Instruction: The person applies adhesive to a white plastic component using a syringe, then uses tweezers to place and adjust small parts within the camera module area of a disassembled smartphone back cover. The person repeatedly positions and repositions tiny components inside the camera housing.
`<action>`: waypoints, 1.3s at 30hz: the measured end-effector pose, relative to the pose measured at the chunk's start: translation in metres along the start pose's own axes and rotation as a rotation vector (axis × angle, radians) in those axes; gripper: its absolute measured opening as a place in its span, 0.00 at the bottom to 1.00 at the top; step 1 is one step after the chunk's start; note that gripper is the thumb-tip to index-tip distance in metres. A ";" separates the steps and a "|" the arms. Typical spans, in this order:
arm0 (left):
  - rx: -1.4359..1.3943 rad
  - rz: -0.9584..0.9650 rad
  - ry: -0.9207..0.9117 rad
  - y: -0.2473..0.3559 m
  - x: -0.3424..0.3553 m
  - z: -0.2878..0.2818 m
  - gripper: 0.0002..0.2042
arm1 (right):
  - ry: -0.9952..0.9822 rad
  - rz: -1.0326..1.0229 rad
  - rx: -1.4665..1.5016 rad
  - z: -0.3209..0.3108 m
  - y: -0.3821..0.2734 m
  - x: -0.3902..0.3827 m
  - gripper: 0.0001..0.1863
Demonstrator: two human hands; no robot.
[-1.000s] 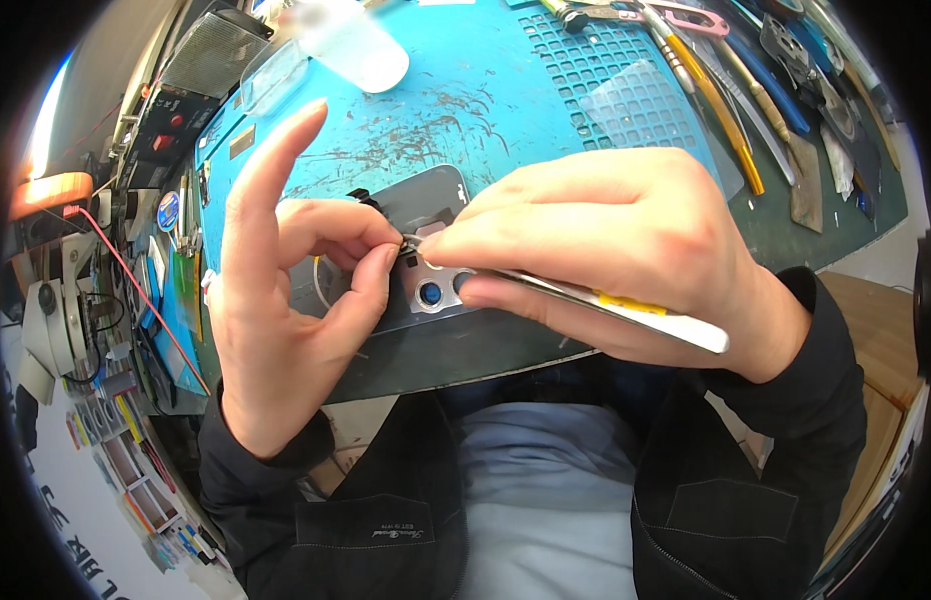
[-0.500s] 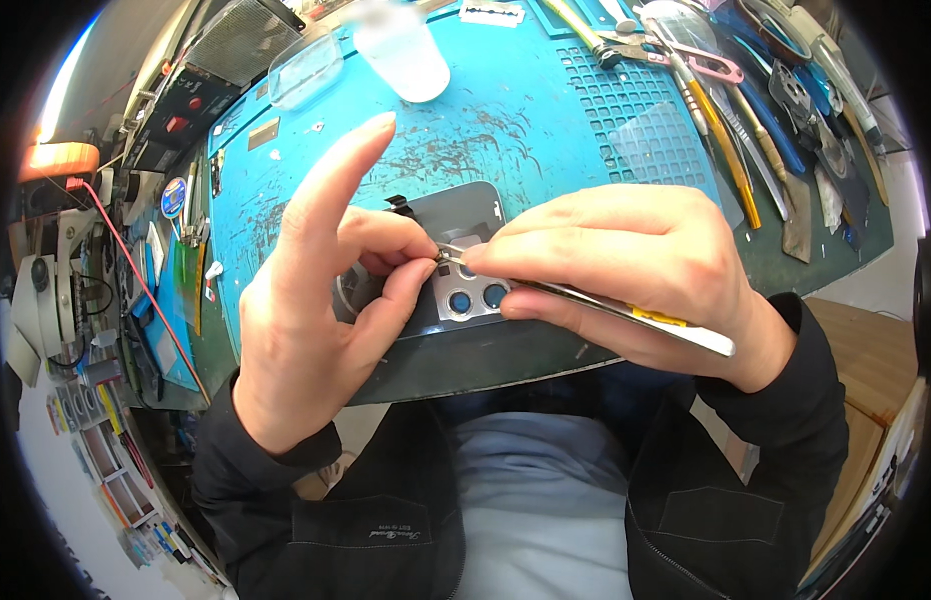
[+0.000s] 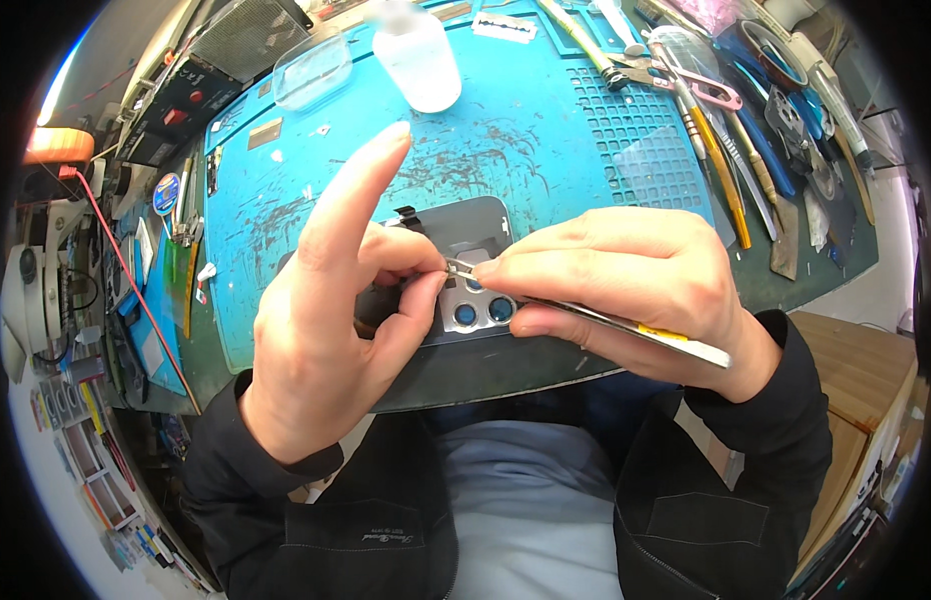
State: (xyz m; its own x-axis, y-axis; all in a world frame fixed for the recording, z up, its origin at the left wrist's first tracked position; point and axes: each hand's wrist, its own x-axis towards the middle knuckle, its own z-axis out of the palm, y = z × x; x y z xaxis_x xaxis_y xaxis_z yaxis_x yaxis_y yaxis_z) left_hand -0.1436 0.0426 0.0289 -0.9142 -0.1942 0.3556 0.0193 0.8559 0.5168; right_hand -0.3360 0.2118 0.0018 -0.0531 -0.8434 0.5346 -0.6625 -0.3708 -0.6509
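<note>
A dark phone back panel (image 3: 478, 214) with a silver camera plate (image 3: 483, 328) and round blue-tinted lenses (image 3: 501, 309) lies flat under my hands. My right hand (image 3: 641, 275) is closed around slim metal tweezers (image 3: 688, 346), their tips pointing left over the lenses. At those tips, the thumb and index finger of my left hand (image 3: 321, 310) pinch a tiny part too small to name, while another left finger points up. A black strip (image 3: 406, 214) shows at the panel's far edge. My left hand covers the panel's left part.
The panel rests on a worn blue work mat (image 3: 486, 150). Beyond it stand a white translucent bottle (image 3: 421, 70), a clear tray (image 3: 313, 72) and a razor blade (image 3: 504, 28). Tweezers, brushes and pliers (image 3: 676, 78) crowd the right; a black box (image 3: 176, 110) stands far left.
The whole view has shifted slightly, with the bench items lower in it. Both hands keep nearly the same pose, tweezers tips still meeting the left fingertips.
</note>
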 end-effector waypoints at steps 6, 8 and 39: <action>-0.048 -0.020 0.036 -0.002 -0.002 0.003 0.45 | 0.003 -0.006 0.011 0.001 0.000 0.000 0.16; -0.042 -0.025 0.023 -0.002 -0.001 0.003 0.44 | -0.002 -0.004 0.015 0.000 0.000 0.000 0.16; 0.052 0.046 0.069 -0.005 -0.016 0.001 0.32 | -0.017 -0.025 -0.025 0.001 -0.001 0.004 0.14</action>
State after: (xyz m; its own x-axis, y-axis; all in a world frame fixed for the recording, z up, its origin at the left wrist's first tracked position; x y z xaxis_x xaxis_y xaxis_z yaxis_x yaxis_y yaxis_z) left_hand -0.1297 0.0422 0.0200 -0.8826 -0.1851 0.4322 0.0383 0.8878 0.4585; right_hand -0.3345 0.2083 0.0041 -0.0236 -0.8405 0.5413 -0.6820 -0.3823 -0.6235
